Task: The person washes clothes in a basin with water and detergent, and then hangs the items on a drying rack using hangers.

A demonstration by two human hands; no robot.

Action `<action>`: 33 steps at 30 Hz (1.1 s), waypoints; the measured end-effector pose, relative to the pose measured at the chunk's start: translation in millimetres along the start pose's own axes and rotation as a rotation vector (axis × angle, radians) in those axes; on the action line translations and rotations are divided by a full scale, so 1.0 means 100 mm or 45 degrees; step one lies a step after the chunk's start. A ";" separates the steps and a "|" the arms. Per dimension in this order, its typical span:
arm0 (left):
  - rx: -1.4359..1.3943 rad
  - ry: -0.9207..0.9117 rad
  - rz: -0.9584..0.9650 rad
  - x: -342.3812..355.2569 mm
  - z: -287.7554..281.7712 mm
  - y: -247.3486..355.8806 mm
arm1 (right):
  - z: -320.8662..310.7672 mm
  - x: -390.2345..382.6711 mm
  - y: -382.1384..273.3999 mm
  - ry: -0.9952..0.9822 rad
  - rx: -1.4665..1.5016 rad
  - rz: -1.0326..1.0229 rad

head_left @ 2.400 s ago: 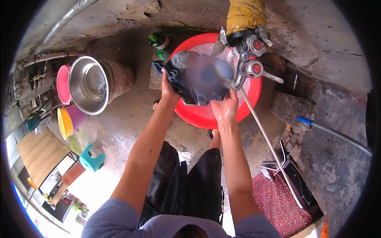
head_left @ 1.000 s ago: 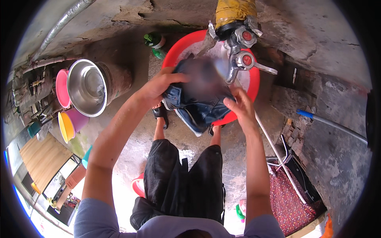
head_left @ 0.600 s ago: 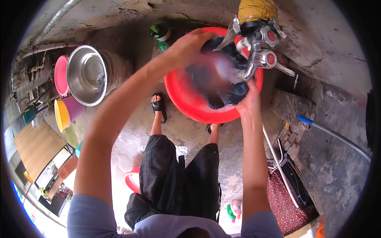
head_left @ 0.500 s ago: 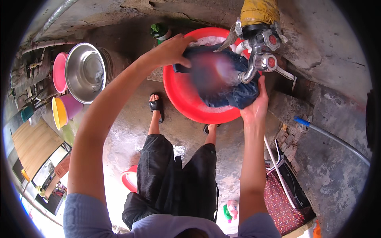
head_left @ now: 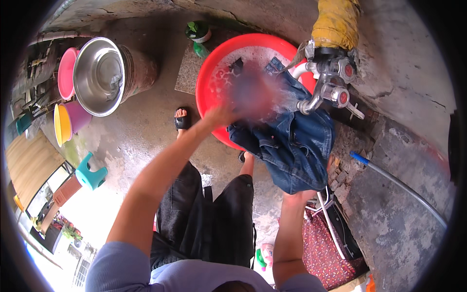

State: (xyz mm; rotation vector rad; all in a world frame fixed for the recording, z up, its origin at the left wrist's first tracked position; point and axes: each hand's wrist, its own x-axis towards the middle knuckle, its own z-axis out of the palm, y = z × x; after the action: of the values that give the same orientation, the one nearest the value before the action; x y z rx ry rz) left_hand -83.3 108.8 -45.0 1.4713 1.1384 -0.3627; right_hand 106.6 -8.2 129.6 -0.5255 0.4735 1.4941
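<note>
A wet blue denim garment hangs over the near right rim of a red basin that holds sudsy water. My right hand holds up its near end from beneath, with the fingers hidden by the cloth. Reaching to the garment's left part over the basin is my left hand; a blurred patch covers its fingers. The metal tap has its spout over the garment, and what looks like water runs at its mouth.
Beyond the basin's left side stand a green bottle and a smaller green one. A steel basin, a pink basin and a teal stool are at left. At right lie a hose and a red patterned bag.
The denim garment has been drawn toward me and spread over the near rim. My right hand has come nearer with it; my left hand has moved from the far left rim to the near left.
</note>
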 end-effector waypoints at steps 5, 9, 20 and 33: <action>-1.980 -0.423 -0.391 -0.71 0.80 0.22 | 0.04 -0.06 0.28 -0.081 0.520 0.100; -2.534 -0.492 -0.205 -0.87 0.77 0.58 | -0.18 -0.26 0.29 -0.268 0.005 -0.098; -2.458 -0.115 -0.186 -0.44 0.23 1.20 | -0.76 -0.45 -0.09 0.279 -1.121 0.208; -1.082 0.557 0.123 -0.81 -0.62 0.27 | -0.28 0.85 -0.33 0.300 -0.489 -0.108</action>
State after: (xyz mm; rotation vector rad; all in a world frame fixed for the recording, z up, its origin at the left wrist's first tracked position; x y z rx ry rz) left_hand -123.9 133.0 49.2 0.8438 1.3240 0.4969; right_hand 142.6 43.1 57.2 -1.0199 0.3406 1.4533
